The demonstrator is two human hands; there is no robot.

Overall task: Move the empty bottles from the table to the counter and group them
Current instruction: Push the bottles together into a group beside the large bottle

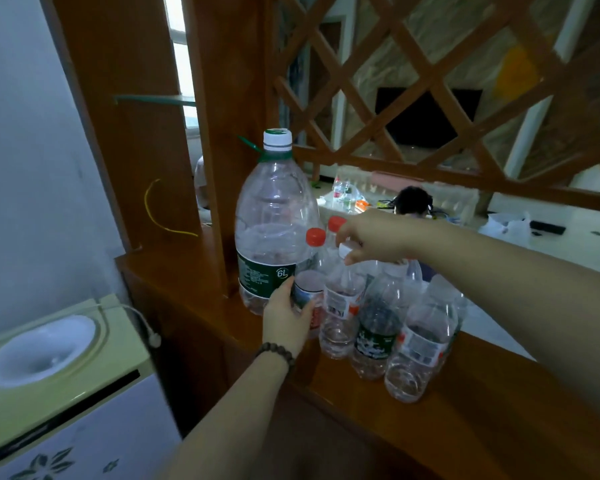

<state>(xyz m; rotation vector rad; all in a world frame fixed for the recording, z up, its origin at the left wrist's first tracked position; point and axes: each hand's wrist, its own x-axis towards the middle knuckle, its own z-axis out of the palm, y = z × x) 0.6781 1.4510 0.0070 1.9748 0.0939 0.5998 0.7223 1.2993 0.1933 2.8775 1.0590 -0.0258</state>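
Note:
A big clear 6L bottle (pixel 274 216) with a white cap stands on the wooden counter (pixel 499 403). Beside it is a cluster of several small empty plastic bottles. My left hand (pixel 286 318) grips the lower body of a red-capped bottle (pixel 314 268) at the cluster's left edge. My right hand (pixel 371 237) reaches over the cluster from the right and pinches the white cap of a small bottle (pixel 343 296) in the middle. A green-labelled bottle (pixel 378 327) and a red-and-white-labelled bottle (pixel 420 344) stand at the front.
A wooden post (pixel 229 133) and lattice screen (pixel 430 81) rise behind the counter. A pale green water dispenser (pixel 49 348) sits lower left. Beyond the lattice is a table (pixel 378 199) with bottles and clutter, and a person's head (pixel 413 200).

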